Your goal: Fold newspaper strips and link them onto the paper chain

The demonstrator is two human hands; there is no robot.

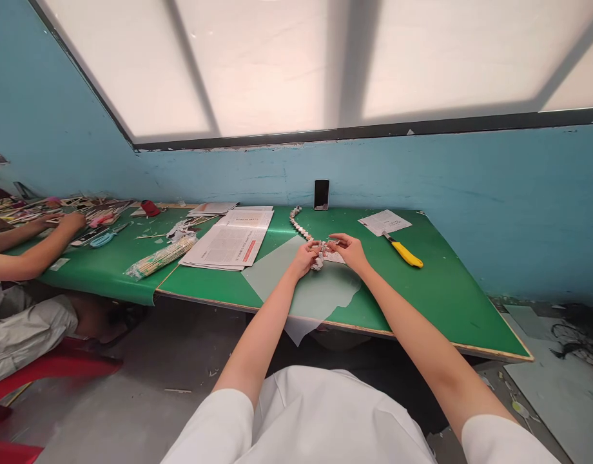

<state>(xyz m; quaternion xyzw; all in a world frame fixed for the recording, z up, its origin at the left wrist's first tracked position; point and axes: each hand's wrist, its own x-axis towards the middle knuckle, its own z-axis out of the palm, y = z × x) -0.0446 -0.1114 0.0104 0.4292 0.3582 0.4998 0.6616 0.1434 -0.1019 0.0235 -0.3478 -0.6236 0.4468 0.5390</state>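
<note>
A zigzag chain of folded printed paper (300,227) curves from the back of the green table towards me, its near end bunched between my hands. My left hand (306,259) is closed on that near end, fingers pinching the folds. From the other side, my right hand (350,251) has its thumb and fingers bent onto the same bunch. The exact grip is small and partly hidden. Under both hands lies a translucent sheet (301,296), one corner hanging over the table's front edge. A small printed slip (334,257) shows beneath my right hand.
A yellow-handled cutter (407,254) touches a printed paper (384,222) on the right. Newspapers (229,241) and a bag of sticks (164,256) lie left. A phone (321,194) leans on the wall. Beyond the blue scissors (103,240), another person's hand (71,222) works.
</note>
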